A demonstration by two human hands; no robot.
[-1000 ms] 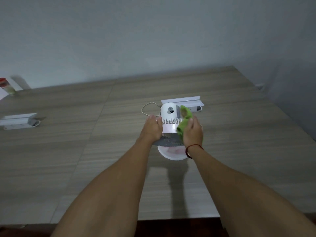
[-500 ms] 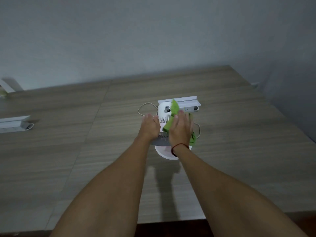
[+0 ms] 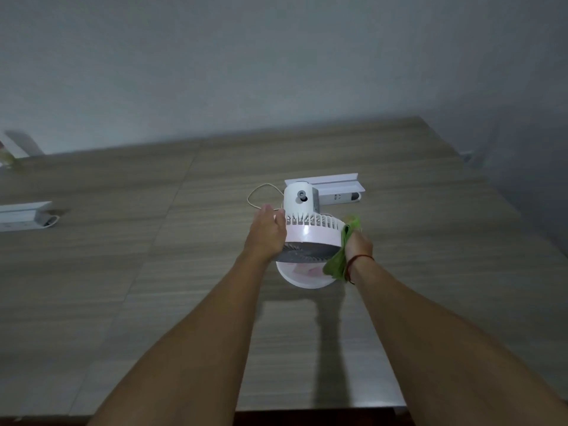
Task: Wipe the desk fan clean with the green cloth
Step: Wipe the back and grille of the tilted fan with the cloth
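A small white and pink desk fan (image 3: 310,232) stands on its round base on the wooden desk, seen from behind and above. My left hand (image 3: 268,233) grips the left side of the fan's round housing. At the housing's right edge, my right hand (image 3: 358,245) holds the green cloth (image 3: 339,256) against the fan. Part of the cloth hangs down over the base. The fan's thin cord (image 3: 258,195) loops on the desk behind it.
A white power strip holder (image 3: 335,187) lies just behind the fan. Another white holder (image 3: 23,215) sits at the far left. The desk's front edge (image 3: 307,410) is near my body, and a grey wall rises behind.
My right hand has slid the green cloth from the top back of the fan down to its right side. The left hand stays on the fan's left side.
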